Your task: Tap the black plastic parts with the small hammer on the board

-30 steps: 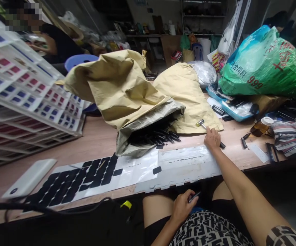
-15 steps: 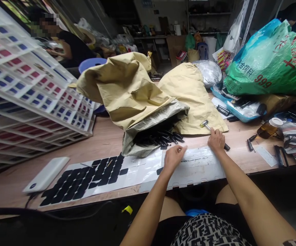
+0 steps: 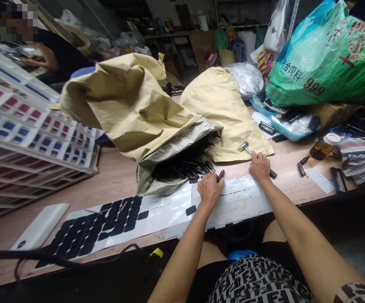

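Note:
My right hand [image 3: 259, 165] is wrapped round the handle of a small hammer [image 3: 248, 149]. Its metal head with a yellowish face points up and left, and the dark handle end sticks out on the right. Closed fingers of my left hand [image 3: 210, 186] hold a small black elongated piece [image 3: 220, 176], partly hidden by the hand, over a whitish board [image 3: 245, 194] at the table edge. Just beyond that hand, an open tan sack [image 3: 131, 113] with a grey lining lies on its side. Several similar black pieces [image 3: 188, 169] show in its mouth.
A white sheet with rounded black pads [image 3: 119, 216] and a white flat device [image 3: 40, 227] lie left. White plastic crates [image 3: 37, 126] stand behind them. Right are a green plastic bag [image 3: 324, 63], a blue tray [image 3: 291, 134], a jar [image 3: 323, 147] and striped cloth [image 3: 363, 155]. A person sits far left.
A black piece now shows in my left hand, where none was visible before. My right hand still grips the hammer. The whole view has shifted, moving the scene leftward.

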Demonstrator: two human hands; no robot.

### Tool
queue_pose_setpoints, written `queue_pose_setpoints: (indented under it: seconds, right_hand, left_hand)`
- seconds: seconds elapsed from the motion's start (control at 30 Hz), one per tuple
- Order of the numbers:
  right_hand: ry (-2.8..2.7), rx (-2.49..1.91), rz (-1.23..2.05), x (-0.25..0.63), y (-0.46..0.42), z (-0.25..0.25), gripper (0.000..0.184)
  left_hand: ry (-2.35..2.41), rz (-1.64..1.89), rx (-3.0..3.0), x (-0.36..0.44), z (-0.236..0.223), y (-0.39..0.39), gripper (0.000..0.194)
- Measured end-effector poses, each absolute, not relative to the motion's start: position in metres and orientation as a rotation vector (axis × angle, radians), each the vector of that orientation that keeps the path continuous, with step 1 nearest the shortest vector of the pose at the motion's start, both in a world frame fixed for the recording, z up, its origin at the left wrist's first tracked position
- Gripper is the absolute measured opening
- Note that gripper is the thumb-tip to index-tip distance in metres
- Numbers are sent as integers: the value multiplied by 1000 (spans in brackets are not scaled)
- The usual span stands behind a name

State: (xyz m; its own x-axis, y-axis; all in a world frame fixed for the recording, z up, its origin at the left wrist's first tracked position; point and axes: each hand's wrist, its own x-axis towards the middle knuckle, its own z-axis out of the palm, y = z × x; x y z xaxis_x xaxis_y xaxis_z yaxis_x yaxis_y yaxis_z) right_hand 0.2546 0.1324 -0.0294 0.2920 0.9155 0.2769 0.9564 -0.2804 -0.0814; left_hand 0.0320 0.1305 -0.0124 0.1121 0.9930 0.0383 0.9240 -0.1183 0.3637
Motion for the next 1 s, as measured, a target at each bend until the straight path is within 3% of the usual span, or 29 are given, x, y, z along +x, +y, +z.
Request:
queue_pose_setpoints:
  seconds: [0.2, 0.43, 0.73, 1.0]
  right_hand:
    - [-1716, -2335, -238, 254, 132, -29, 47]
    - [-1562, -2341, 73, 258, 130, -5, 43]
    - [-1634, -1697, 502, 225, 14, 26, 49]
    - [-1800, -1731, 526, 202, -15, 8, 50]
  left_hand:
    - [1420, 670, 2175, 27, -34, 100, 11]
    - [1403, 718, 2060, 30, -37, 101, 12]
    - [1417, 731, 1945, 30, -33, 104, 12]
    - [1424, 777, 1938, 32, -31, 101, 9]
